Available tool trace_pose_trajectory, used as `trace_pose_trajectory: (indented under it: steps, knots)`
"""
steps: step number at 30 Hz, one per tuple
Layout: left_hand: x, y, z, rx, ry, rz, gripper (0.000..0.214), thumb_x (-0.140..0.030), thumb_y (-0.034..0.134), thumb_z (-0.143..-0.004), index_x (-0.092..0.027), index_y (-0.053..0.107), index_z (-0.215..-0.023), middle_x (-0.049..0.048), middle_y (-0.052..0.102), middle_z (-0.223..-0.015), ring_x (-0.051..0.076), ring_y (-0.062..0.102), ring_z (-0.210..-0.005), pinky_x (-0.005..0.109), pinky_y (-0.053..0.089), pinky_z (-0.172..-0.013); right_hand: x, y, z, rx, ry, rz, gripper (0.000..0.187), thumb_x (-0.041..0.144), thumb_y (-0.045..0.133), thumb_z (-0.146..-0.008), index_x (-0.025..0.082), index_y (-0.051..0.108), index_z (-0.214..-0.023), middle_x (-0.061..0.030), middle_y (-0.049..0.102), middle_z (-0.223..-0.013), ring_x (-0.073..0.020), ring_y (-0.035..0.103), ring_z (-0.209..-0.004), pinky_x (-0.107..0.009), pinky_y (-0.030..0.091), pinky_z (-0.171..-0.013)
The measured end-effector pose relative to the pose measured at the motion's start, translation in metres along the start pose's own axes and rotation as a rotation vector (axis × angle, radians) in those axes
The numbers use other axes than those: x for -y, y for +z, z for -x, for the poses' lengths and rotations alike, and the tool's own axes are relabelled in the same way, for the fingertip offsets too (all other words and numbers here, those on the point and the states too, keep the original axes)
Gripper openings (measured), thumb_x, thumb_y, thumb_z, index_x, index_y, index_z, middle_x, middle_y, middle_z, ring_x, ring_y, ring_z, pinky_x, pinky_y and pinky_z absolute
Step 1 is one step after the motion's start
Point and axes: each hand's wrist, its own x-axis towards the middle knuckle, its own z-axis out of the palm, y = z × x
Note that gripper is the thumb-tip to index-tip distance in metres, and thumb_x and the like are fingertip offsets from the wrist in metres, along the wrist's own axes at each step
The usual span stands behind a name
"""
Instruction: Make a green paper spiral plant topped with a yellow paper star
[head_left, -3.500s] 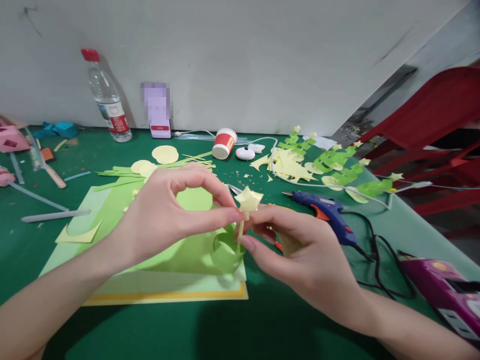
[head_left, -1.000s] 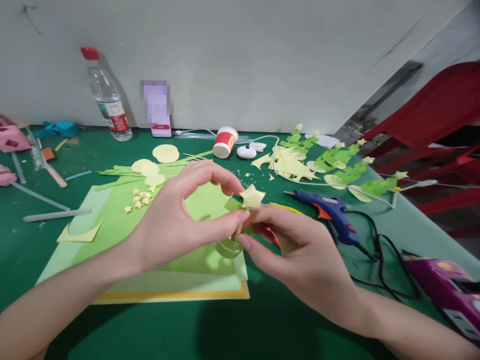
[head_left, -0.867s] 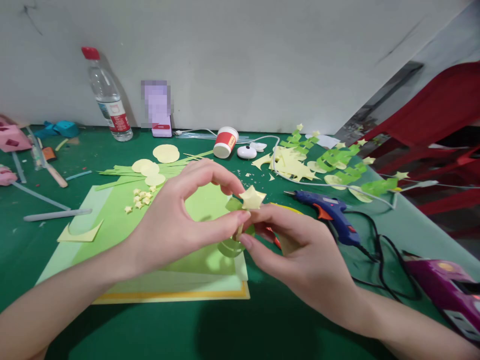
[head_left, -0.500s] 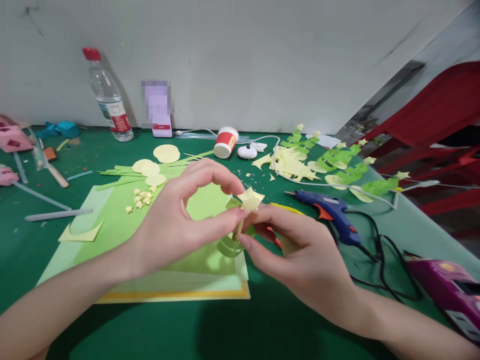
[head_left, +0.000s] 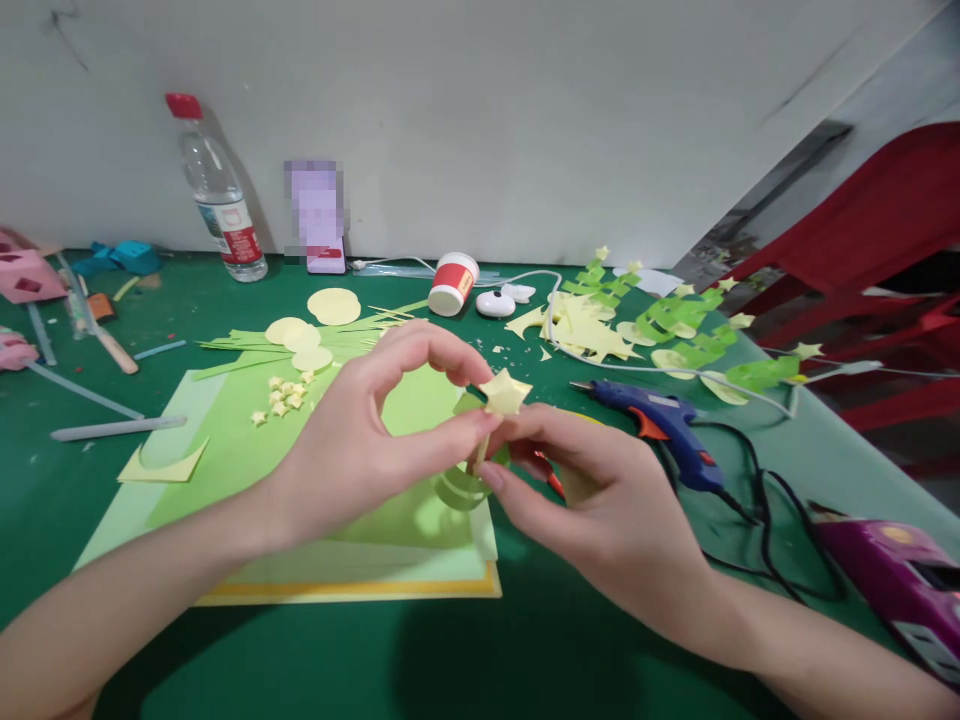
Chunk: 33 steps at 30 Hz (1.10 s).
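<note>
Between the thumb and forefinger of my left hand is a pale yellow folded paper star. My right hand is closed just below it, pinching a thin, pale strip or stem under the star. A curled green paper strip hangs beside those fingertips, partly hidden by both hands. Something red and yellow lies behind my right hand, mostly covered. Under my left hand is a stack of green paper sheets, with several small yellow stars on it.
A blue glue gun and its black cable lie to the right, near a purple power strip. Yellow paper scraps and green star-tipped spirals are behind. A paper cup, phone and water bottle line the wall.
My left fingertips and the star have shifted very slightly to the right. Both hands keep their grip, and the things on the table stay where they were.
</note>
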Motion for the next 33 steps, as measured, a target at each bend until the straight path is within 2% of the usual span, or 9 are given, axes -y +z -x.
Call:
trace_pose_trajectory:
  steps: [4, 7, 10, 18, 25, 33]
  knots:
    - [0.002, 0.001, 0.0, -0.059, 0.007, 0.082, 0.017, -0.019, 0.063, -0.077, -0.024, 0.055, -0.092, -0.0037, 0.055, -0.094, 0.009, 0.049, -0.093, 0.021, 0.039, -0.086, 0.0, -0.006, -0.003, -0.016, -0.009, -0.058, 0.01, 0.011, 0.054, -0.073, 0.02, 0.054, -0.069, 0.0035, 0.052, -0.061, -0.0076, 0.04, -0.054, -0.021, 0.035, -0.049]
    - [0.002, 0.001, -0.001, -0.084, 0.026, 0.091, 0.004, -0.02, 0.058, -0.082, -0.022, 0.055, -0.08, -0.0043, 0.055, -0.084, 0.008, 0.05, -0.084, 0.021, 0.04, -0.081, -0.002, -0.01, -0.005, -0.044, -0.028, -0.067, 0.008, 0.014, 0.056, -0.076, 0.02, 0.054, -0.071, 0.0027, 0.053, -0.067, -0.008, 0.043, -0.058, -0.022, 0.037, -0.051]
    - [0.002, 0.003, -0.001, -0.08, 0.039, 0.048, 0.014, -0.019, 0.057, -0.083, -0.02, 0.055, -0.069, -0.0048, 0.054, -0.075, 0.008, 0.05, -0.078, 0.022, 0.039, -0.079, -0.002, -0.011, -0.005, -0.069, -0.054, -0.058, 0.009, 0.015, 0.057, -0.076, 0.02, 0.054, -0.07, 0.0029, 0.052, -0.067, -0.0077, 0.044, -0.059, -0.022, 0.037, -0.052]
    - [0.01, 0.016, 0.005, -0.063, -0.046, 0.152, 0.007, -0.025, 0.065, -0.078, -0.024, 0.063, -0.072, -0.0057, 0.057, -0.077, 0.008, 0.052, -0.079, 0.023, 0.041, -0.075, -0.002, -0.006, -0.006, -0.13, -0.127, -0.002, 0.009, 0.011, 0.058, -0.072, 0.019, 0.055, -0.068, 0.0028, 0.052, -0.061, -0.0077, 0.045, -0.055, -0.021, 0.038, -0.049]
    - [0.01, 0.017, 0.006, -0.067, -0.132, 0.244, 0.008, -0.026, 0.066, -0.077, -0.025, 0.065, -0.069, -0.0055, 0.058, -0.078, 0.008, 0.052, -0.076, 0.023, 0.041, -0.07, -0.004, -0.008, -0.007, -0.172, -0.15, 0.032, 0.011, 0.009, 0.06, -0.07, 0.02, 0.059, -0.069, 0.0039, 0.05, -0.059, -0.0067, 0.043, -0.052, -0.021, 0.034, -0.045]
    - [0.006, 0.017, 0.005, -0.104, -0.123, 0.255, 0.01, -0.024, 0.068, -0.076, -0.023, 0.064, -0.066, -0.0059, 0.06, -0.074, 0.007, 0.052, -0.072, 0.023, 0.041, -0.069, 0.0, -0.016, -0.003, -0.23, -0.178, -0.103, 0.018, 0.008, 0.061, -0.074, 0.025, 0.061, -0.08, 0.0026, 0.05, -0.066, -0.0092, 0.043, -0.062, -0.023, 0.036, -0.049]
